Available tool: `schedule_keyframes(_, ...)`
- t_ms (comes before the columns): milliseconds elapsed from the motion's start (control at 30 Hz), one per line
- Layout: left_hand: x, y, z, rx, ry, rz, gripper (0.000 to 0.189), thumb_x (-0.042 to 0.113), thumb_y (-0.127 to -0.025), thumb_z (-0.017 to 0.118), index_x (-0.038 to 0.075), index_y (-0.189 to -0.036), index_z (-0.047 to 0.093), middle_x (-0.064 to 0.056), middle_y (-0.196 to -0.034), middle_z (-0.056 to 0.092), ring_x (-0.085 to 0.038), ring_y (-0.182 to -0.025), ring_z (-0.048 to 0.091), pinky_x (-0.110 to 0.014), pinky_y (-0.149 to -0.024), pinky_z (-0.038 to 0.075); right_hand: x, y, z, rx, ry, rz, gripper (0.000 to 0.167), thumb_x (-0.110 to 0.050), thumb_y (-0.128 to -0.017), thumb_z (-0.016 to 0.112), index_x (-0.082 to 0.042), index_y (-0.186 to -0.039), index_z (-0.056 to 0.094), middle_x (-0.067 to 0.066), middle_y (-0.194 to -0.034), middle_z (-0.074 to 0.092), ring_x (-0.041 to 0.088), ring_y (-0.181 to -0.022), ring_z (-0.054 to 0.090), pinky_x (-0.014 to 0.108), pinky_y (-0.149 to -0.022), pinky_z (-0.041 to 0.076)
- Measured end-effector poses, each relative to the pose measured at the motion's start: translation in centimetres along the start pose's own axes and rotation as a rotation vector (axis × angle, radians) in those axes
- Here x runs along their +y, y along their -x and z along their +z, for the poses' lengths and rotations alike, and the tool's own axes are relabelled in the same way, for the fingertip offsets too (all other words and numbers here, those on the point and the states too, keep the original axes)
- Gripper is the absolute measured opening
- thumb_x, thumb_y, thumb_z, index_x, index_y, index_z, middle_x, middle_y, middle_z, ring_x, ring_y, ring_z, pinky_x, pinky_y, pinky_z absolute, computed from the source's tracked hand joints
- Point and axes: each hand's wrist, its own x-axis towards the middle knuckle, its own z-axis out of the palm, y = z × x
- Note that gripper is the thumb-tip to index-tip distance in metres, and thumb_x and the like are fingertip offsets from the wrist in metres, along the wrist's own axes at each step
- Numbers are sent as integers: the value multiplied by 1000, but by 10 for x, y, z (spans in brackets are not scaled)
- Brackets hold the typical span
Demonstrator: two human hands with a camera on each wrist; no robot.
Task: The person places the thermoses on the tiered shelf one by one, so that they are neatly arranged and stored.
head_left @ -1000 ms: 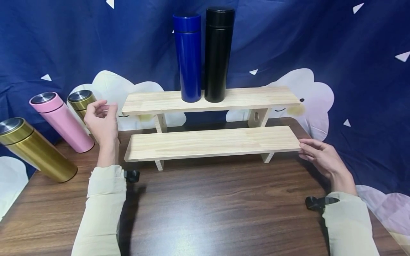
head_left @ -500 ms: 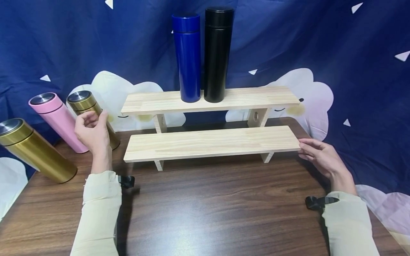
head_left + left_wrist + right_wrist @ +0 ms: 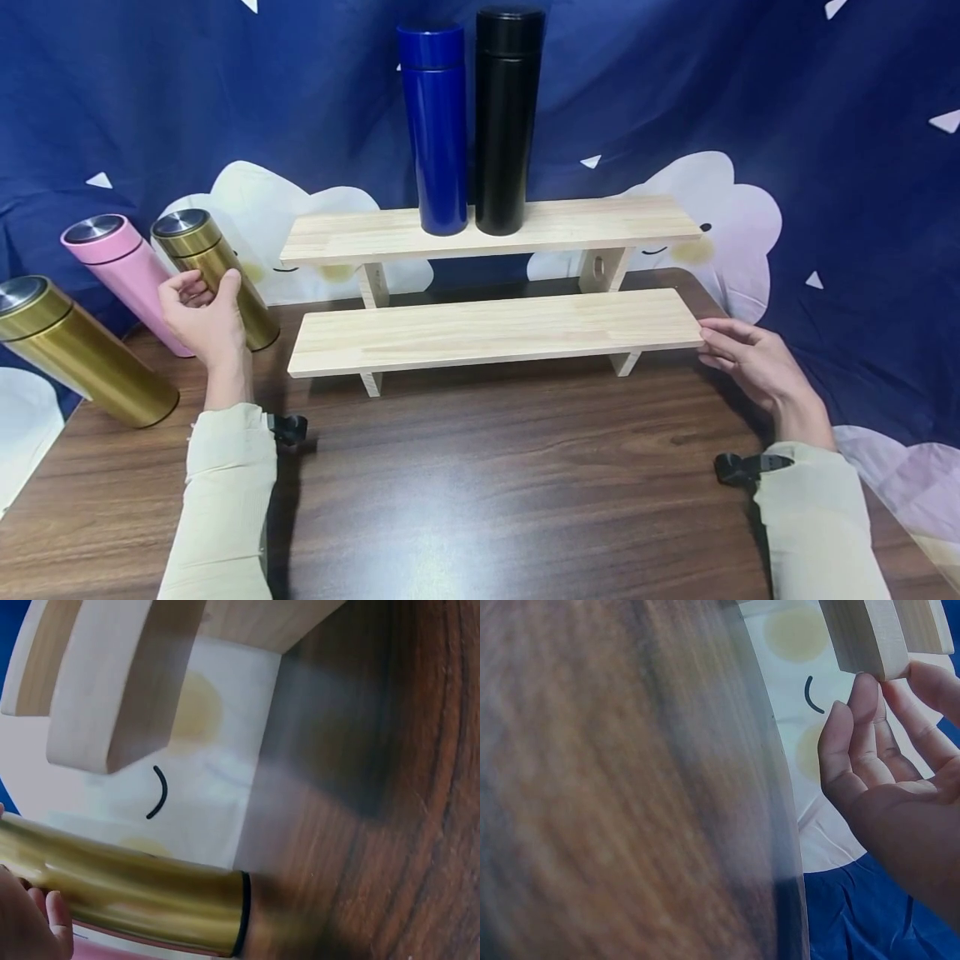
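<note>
Beside a slim gold thermos (image 3: 217, 258) is my left hand (image 3: 206, 321), thumb spread from the curled fingers. In the left wrist view its fingers (image 3: 56, 915) lie along the lower side of the gold thermos (image 3: 150, 892), which stands on the table. My right hand (image 3: 761, 367) pinches the right end of the lower board of a two-tier wooden shelf (image 3: 495, 333). The right wrist view shows the right hand's fingertips (image 3: 866, 686) against that board's corner (image 3: 870, 637). A blue thermos (image 3: 438, 142) and a black thermos (image 3: 510, 133) stand upright on the upper board.
A pink thermos (image 3: 127, 267) stands left of the slim gold one, partly behind my left hand. Farther left is a bigger gold thermos (image 3: 90, 358). The brown wooden table (image 3: 487, 467) backs onto a blue curtain (image 3: 285, 83) with cloud prints.
My left hand has moved left and down from near the upper board's left end to the slim gold thermos. The right hand stays at the lower board's end.
</note>
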Motion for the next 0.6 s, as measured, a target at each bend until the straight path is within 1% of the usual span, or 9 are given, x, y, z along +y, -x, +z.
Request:
schedule_keyframes(167,-1,-2,-5,5,-43,-18,41,-3,-71,82,14,-101,58,0,-96,49,-10,-91,45,-23,-84,34,0,0,1,2,13,-4,24,7,-99,57,-9,-104,75,3,-96,73,13,-84,69,26,-79,57)
schedule_keyframes(367,1,-4,-4,11,-130,-32,50,1,-70,84,16,-107,53,2,-102,46,-8,-95,43,-21,-86,32,1,1,2,7,15,-7,22,5,-99,59,-9,-104,75,2,-95,73,13,-83,69,26,-78,57)
schedule_keyframes(500,-3,-9,-3,8,-166,-37,59,5,-68,88,18,-112,52,3,-105,46,-8,-96,43,-20,-87,32,1,2,2,3,11,-13,22,4,-99,59,-9,-105,75,3,-95,73,13,-83,69,26,-78,57)
schedule_keyframes(600,-7,-13,-2,9,-214,-36,65,10,-67,91,22,-116,51,5,-107,47,-6,-97,44,-20,-88,32,1,2,2,2,14,-20,22,4,-99,59,-9,-105,75,3,-95,73,13,-83,70,25,-78,57)
